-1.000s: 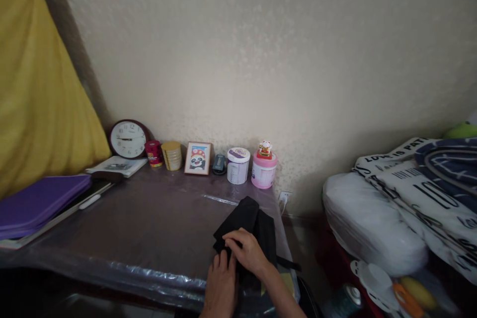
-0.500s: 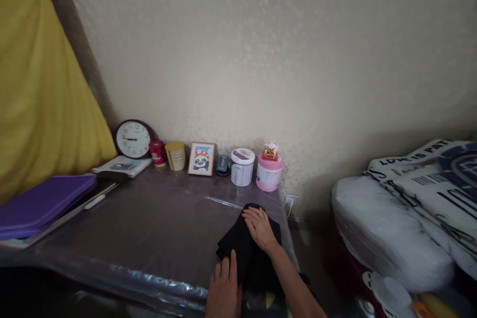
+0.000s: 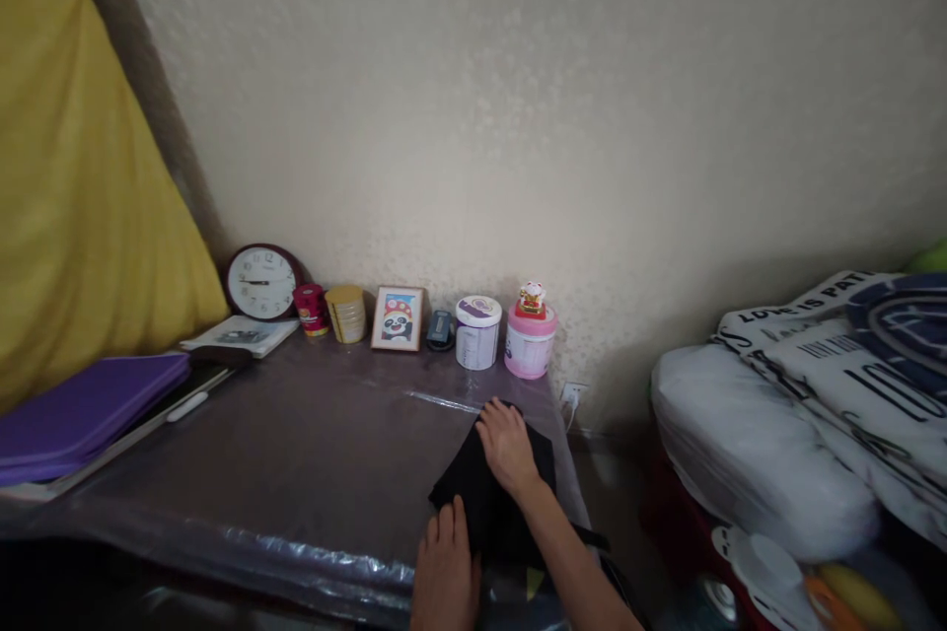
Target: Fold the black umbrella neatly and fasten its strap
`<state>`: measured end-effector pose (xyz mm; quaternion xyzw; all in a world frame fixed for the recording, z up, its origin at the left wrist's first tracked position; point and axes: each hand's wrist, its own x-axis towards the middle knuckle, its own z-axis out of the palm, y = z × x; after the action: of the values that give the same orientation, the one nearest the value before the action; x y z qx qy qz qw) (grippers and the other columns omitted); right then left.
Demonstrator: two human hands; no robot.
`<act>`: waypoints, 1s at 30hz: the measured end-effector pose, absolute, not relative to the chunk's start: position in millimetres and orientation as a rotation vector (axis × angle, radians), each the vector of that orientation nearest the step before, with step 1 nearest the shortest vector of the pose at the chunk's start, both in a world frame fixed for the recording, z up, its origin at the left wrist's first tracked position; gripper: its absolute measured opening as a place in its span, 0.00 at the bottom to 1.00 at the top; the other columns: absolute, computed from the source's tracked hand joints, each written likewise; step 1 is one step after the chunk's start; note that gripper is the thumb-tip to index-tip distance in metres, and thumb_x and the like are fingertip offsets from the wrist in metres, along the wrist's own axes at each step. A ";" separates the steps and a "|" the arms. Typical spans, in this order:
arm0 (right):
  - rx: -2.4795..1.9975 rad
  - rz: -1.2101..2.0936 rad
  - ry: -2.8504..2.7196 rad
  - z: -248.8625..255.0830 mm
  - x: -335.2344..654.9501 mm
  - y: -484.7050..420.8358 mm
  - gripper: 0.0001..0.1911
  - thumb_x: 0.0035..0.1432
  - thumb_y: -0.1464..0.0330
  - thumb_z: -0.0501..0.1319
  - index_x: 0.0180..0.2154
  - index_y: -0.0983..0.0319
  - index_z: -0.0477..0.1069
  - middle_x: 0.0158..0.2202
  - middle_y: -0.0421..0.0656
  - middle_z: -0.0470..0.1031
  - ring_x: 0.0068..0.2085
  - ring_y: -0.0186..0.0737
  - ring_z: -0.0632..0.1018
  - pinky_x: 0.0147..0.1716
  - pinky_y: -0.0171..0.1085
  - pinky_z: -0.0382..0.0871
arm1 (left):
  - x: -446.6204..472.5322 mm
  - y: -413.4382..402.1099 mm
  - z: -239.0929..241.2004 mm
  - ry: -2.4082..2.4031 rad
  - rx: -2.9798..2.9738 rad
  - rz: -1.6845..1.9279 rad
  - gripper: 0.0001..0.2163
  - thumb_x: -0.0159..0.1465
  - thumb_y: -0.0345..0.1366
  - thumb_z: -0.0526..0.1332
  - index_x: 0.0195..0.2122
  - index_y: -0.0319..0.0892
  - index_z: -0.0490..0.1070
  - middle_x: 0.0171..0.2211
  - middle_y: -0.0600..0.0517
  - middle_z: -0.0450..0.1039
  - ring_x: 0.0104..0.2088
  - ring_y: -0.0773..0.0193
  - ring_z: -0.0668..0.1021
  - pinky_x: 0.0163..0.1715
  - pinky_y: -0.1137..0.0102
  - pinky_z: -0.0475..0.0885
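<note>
A piece of black cloth (image 3: 468, 473), which looks folded, lies near the right end of the plastic-covered table (image 3: 318, 454). My right hand (image 3: 507, 444) rests flat across its far part, fingers stretched out. At the cloth's near left edge is my left hand (image 3: 447, 567), palm down with the fingers extended and the tips touching the fabric. Neither hand grips anything. Part of the cloth is hidden under my right hand and forearm, so its exact kind cannot be made out.
Along the wall stand a clock (image 3: 262, 282), a red tin (image 3: 311, 310), a yellow-lidded container (image 3: 346, 314), a framed panda picture (image 3: 398, 318), a white tub (image 3: 477, 335) and a pink tub (image 3: 530, 345) with a cat figurine (image 3: 532, 298). Purple folders (image 3: 96, 409) lie left; bedding (image 3: 762, 454) is piled right.
My right hand has shifted slightly on the black cloth, its fingers drawn a little closer together. My left hand stays at the near edge. The view has turned slightly to the right.
</note>
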<state>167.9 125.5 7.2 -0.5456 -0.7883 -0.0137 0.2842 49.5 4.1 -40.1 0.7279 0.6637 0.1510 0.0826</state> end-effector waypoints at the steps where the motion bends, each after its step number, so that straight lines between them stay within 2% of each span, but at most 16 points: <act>1: -1.391 0.032 -2.182 7.7 160.7 110.7 0.14 0.61 0.67 0.48 0.42 0.60 0.70 0.47 0.44 0.71 0.56 0.40 0.62 0.56 0.46 0.46 | 49.1 3.9 -39.9 1.979 2.187 0.473 0.25 0.56 0.27 0.49 0.57 0.34 0.54 0.52 0.44 0.61 0.49 0.57 0.64 0.46 0.66 0.59; 4: -1.138 0.300 -2.354 10.6 146.7 70.2 0.15 0.61 0.66 0.48 0.36 0.57 0.72 0.37 0.40 0.76 0.49 0.36 0.69 0.55 0.43 0.50 | 48.0 2.6 -37.7 1.974 2.190 0.518 0.22 0.58 0.28 0.48 0.54 0.36 0.58 0.47 0.45 0.64 0.46 0.59 0.66 0.44 0.66 0.60; 6: -1.106 0.392 -2.241 12.4 150.9 53.3 0.14 0.60 0.66 0.48 0.38 0.58 0.72 0.39 0.41 0.75 0.47 0.36 0.71 0.52 0.40 0.57 | 47.1 1.2 -36.0 1.990 2.193 0.554 0.20 0.59 0.30 0.47 0.54 0.37 0.59 0.44 0.45 0.65 0.44 0.59 0.67 0.42 0.65 0.60; 9: -1.313 0.328 -1.851 8.3 181.5 44.9 0.14 0.58 0.66 0.49 0.41 0.60 0.70 0.43 0.46 0.73 0.46 0.39 0.71 0.47 0.40 0.63 | 45.1 -1.2 -34.6 2.031 2.227 0.603 0.21 0.59 0.32 0.48 0.55 0.37 0.57 0.45 0.45 0.63 0.45 0.58 0.66 0.43 0.64 0.60; 13: -1.687 0.206 -1.462 -13.6 238.1 44.3 0.16 0.54 0.64 0.49 0.39 0.64 0.70 0.39 0.50 0.74 0.41 0.45 0.74 0.42 0.43 0.67 | 43.1 -4.0 -32.0 2.035 2.211 0.537 0.23 0.60 0.34 0.47 0.57 0.39 0.54 0.46 0.43 0.62 0.44 0.57 0.68 0.41 0.65 0.62; 17: -1.809 0.370 -1.428 -35.0 264.7 41.2 0.17 0.53 0.61 0.49 0.37 0.63 0.69 0.34 0.49 0.75 0.37 0.45 0.76 0.36 0.40 0.69 | 41.9 -4.6 -24.3 1.966 2.095 0.402 0.24 0.62 0.36 0.45 0.60 0.38 0.45 0.45 0.41 0.65 0.40 0.59 0.73 0.36 0.69 0.65; 21: -1.838 0.460 -1.396 -41.7 263.4 43.7 0.18 0.54 0.59 0.48 0.38 0.63 0.68 0.32 0.47 0.76 0.36 0.44 0.77 0.31 0.37 0.69 | 34.2 0.2 -16.4 1.834 1.974 0.372 0.26 0.62 0.39 0.45 0.61 0.37 0.42 0.44 0.43 0.70 0.42 0.59 0.74 0.39 0.69 0.65; 26: -1.898 0.226 -1.487 -30.4 258.4 52.0 0.15 0.54 0.63 0.50 0.37 0.63 0.70 0.34 0.49 0.75 0.38 0.44 0.76 0.38 0.39 0.67 | 17.8 9.4 -11.0 1.696 1.789 0.500 0.27 0.61 0.42 0.48 0.60 0.38 0.47 0.50 0.44 0.66 0.50 0.61 0.70 0.46 0.70 0.62; 30: -1.701 0.094 -1.652 -10.8 246.6 63.4 0.14 0.56 0.68 0.48 0.39 0.62 0.70 0.39 0.47 0.73 0.42 0.42 0.73 0.44 0.40 0.64 | 12.8 12.0 -10.2 1.650 1.734 0.538 0.27 0.61 0.42 0.48 0.59 0.37 0.48 0.52 0.44 0.65 0.52 0.61 0.68 0.48 0.70 0.61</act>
<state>246.6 63.4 -10.8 -0.6646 -0.6455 0.0368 0.3747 12.8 12.0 -10.2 0.6654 0.6332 0.2066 0.3372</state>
